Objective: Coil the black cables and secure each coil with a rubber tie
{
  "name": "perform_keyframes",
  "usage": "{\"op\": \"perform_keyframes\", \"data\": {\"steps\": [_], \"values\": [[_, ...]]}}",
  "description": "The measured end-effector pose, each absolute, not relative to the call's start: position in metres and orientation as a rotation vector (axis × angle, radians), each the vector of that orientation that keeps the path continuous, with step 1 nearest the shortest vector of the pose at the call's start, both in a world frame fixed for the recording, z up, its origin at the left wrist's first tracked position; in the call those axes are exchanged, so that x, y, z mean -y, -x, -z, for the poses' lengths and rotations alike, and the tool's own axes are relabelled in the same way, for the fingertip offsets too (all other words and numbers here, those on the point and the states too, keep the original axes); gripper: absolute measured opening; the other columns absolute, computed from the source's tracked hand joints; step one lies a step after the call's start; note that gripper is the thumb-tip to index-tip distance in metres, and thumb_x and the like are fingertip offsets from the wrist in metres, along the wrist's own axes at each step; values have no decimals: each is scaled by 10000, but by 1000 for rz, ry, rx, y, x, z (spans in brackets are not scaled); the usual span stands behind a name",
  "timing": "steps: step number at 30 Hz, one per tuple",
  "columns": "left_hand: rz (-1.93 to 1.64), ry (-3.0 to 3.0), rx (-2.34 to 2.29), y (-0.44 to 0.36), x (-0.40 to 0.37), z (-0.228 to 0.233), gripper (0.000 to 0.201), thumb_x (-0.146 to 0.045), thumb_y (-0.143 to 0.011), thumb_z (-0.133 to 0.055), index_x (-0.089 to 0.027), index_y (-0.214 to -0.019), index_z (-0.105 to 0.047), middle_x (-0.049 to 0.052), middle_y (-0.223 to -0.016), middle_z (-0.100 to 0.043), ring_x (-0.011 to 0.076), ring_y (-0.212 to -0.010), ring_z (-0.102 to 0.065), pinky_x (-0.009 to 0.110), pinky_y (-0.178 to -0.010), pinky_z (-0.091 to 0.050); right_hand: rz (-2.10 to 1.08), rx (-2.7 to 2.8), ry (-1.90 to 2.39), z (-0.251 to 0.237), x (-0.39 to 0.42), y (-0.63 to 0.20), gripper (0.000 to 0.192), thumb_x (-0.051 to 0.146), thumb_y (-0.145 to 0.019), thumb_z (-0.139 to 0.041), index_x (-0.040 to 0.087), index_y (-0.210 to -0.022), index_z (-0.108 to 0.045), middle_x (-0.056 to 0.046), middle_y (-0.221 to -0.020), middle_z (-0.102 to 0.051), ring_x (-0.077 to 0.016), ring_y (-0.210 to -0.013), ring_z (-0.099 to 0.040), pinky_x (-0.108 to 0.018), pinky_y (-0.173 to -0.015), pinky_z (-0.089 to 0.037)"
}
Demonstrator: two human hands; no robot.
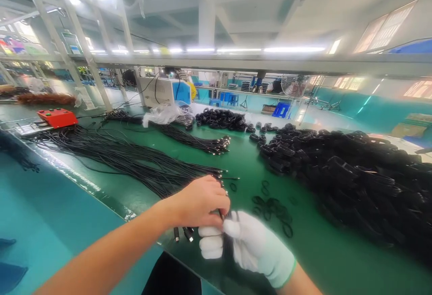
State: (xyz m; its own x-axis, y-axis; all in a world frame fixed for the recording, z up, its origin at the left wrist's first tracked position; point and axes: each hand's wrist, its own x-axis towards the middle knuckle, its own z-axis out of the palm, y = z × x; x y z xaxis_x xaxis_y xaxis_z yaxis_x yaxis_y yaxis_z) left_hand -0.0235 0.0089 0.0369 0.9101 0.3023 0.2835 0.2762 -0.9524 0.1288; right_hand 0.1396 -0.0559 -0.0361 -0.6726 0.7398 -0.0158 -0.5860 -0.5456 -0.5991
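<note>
Stretches back under a pale ceiling (256, 2), with tube lights (200, 50) and a white pillar (207, 23) at twelve o'clock. Has a barred window (393, 25) at two o'clock, a turquoise wall (384, 106) at three, turquoise floor (50, 223) at eight and blue stools (232, 99) at one.

Coiled cable (228, 241) half hidden by hands, coil heap (340, 178) cut off at right.
At lower centre, the gloved right hand (258, 245) covered much of the coiled cable, and what the bare left hand (204, 203) had between thumb and finger could not be told. Both forearms and a dark-clothed leg (173, 274) ran off the bottom edge. The heap blurred into one dark mass at lower right; loose rings (273, 208) right of centre looked smeared, and cable ends (221, 145) near centre were too small to identify.
</note>
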Motion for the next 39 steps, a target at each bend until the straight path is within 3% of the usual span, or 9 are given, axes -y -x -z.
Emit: {"op": "perform_keyframes", "data": {"steps": [6,11,16,21,25,28,33,39], "values": [[-311,-2806,-478,17,-4,-52,83,-228,-804,-615,-236,-736,-661,9,-891,-656,181,-948,-532,285,-873,-350,-2286,788,398,39,57,-143,386,281,-714,-692,8,-976,-612,-147,-791,-679,-248,-703,-676,-446,-735,-490],[-177,-2410,-595,11,-13,-64,71,-224,-715,-673,-203,-653,-648,-23,-675,-593,127,-646,-531,221,-585,-381,-2335,785,347,34,60,-147,400,324,-707,-681,7,-943,-622,-133,-714,-703,-228,-583,-675,-440,-689,-510],[-341,-1741,-769,11,-6,-28,151,-306,-762,-599,-165,-807,-566,-69,-555,-461,75,-466,-391,184,-426,-297,-2262,680,353,31,60,-147,354,316,-679,-721,59,-898,-615,-100,-725,-702,-219,-630,-678,-439,-712,-501],[-695,-1680,-810,15,19,2,128,-220,-842,-479,-157,-885,-582,-16,-773,-550,94,-682,-474,199,-602,-385,-2149,915,393,30,56,-148,353,327,-717,-682,52,-934,-637,-142,-750,-713,-319,-907,-656,-486,-785,-483],[-724,-1608,-780,15,30,13,140,-230,-821,-542,-165,-945,-542,-8,-803,-559,105,-704,-498,214,-628,-405,-2105,1154,385,24,54,-148,328,334,-771,-590,37,-890,-662,-154,-711,-711,-304,-814,-676,-462,-770,-491],[-844,-1653,-810,13,36,19,103,-182,-789,-573,-166,-877,-522,-19,-784,-537,93,-673,-478,206,-615,-401,-2108,1294,376,16,57,-148,329,319,-781,-564,23,-870,-675,-146,-676,-702,-269,-784,-673,-439,-792,-487],[-1028,-1785,-886,8,51,23,83,-106,-780,-537,-174,-828,-530,-6,-813,-542,103,-704,-509,210,-634,-425,-2097,1433,449,1,64,-150,283,302,-759,-584,47,-795,-703,-113,-674,-687,-185,-630,-642,-334,-697,-508],[-1240,-1973,-824,3,67,26,183,-55,-791,-480,-195,-870,-567,9,-814,-570,112,-724,-555,217,-651,-449,-2042,1555,570,-10,73,-158,328,389,-754,-611,83,-805,-716,-89,-691,-668,-200,-733,-624,-325,-737,-487]]}}
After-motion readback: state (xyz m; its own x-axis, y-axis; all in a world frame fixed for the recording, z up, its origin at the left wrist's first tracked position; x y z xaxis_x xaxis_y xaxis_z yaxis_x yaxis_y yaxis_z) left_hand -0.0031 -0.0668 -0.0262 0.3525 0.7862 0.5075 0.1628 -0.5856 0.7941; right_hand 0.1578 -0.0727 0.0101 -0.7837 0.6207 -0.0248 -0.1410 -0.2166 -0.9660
